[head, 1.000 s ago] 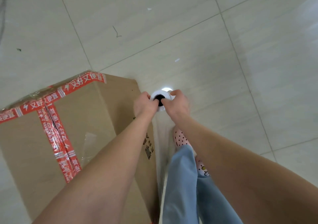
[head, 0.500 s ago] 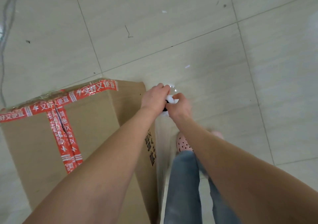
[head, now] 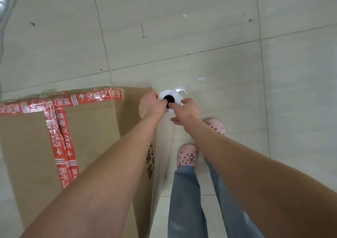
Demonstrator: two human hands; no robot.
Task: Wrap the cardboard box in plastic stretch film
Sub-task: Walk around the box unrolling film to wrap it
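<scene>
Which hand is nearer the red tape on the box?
Left. The left hand grips the film roll at the corner of the box, close to the end of the red tape; the right hand holds the roll's other side, farther out over the floor.

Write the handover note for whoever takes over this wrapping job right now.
Left hand and right hand both grip the top end of the film roll, held upright off the far right corner of the cardboard box.
Done: stretched film appears to run down the box's right side; crinkled film shows along its far top edge.
Left: carry the roll on round the box.
</scene>
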